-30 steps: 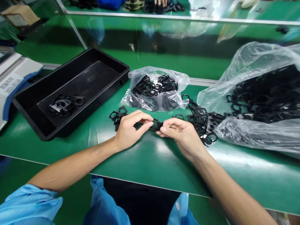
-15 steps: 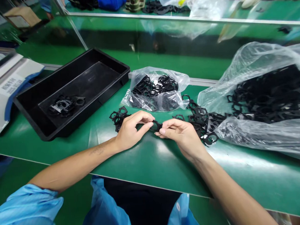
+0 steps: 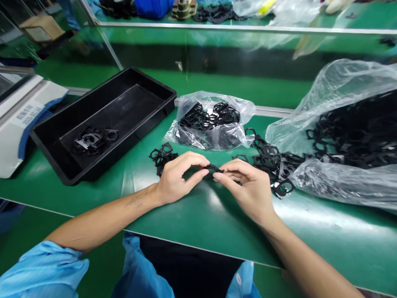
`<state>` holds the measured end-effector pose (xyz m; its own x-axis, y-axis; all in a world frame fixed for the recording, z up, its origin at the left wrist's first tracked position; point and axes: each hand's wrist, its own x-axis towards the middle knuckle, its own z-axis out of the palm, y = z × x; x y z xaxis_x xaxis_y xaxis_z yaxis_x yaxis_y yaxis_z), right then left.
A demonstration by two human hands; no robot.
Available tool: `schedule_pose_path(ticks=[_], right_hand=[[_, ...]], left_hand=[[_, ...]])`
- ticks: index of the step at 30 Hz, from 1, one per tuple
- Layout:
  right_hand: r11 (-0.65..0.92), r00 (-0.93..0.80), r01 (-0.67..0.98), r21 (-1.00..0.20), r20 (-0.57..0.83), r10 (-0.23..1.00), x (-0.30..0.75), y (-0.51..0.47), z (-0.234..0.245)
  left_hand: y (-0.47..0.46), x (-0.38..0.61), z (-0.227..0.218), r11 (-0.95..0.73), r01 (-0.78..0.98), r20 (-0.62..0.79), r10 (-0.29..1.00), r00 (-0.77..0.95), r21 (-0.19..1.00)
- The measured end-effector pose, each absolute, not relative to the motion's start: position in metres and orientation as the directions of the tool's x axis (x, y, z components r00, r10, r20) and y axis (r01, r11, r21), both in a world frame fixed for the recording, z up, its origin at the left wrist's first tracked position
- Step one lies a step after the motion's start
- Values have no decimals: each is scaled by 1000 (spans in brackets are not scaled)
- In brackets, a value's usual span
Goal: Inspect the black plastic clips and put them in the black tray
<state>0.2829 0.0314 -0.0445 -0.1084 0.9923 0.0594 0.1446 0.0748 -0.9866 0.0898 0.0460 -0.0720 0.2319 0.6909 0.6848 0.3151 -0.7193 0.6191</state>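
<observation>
My left hand (image 3: pixel 176 178) and my right hand (image 3: pixel 250 188) meet over the green table (image 3: pixel 200 214), both pinching one small black plastic part (image 3: pixel 214 168) between fingertips. Just behind my left hand lies a small pile of black parts (image 3: pixel 162 154). More loose black parts (image 3: pixel 270 159) spill on the table beside my right hand, out of a large clear bag (image 3: pixel 347 130). A smaller clear bag of the same parts (image 3: pixel 212 122) sits behind my hands.
A black tray (image 3: pixel 134 81) with a few black parts (image 3: pixel 94 139) stands at the left. A white and blue machine (image 3: pixel 15 116) sits at the far left edge. Beyond a metal rail, another bench holds a blue bin (image 3: pixel 154 2) and bags.
The black part between my fingertips has turned from face-on to nearly edge-on. The view has shifted slightly down and left. A person's hand at the far bench is gone from view.
</observation>
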Motion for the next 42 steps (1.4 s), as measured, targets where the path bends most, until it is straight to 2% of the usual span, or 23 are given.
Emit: schedule_pose_path(ticks=[7,15,28,33,39,42], right_hand=[[311,-127,321,-895,285,950,285,30,-43],[397,-159,372,-839,363,918,285,31,-42],[307,-120,345,-887,283,952,285,28,-42],[316,-153,319,-894,281,948,286,29,-42],[59,-190,86,-995,42,981,287,35,-42],[-30,-179,55,-998,-40,983,287,37,-43]], left_hand=[[47,90,-68,-711,317,683,698,214,628],[48,89,-70,-632,251,601,775,197,733],[48,88,-70,-672,236,642,741,197,702],[47,88,-68,-721,265,682,692,238,640],[46,87,-67,-738,304,689,674,268,603],[46,88,-69,-727,298,678,685,266,618]])
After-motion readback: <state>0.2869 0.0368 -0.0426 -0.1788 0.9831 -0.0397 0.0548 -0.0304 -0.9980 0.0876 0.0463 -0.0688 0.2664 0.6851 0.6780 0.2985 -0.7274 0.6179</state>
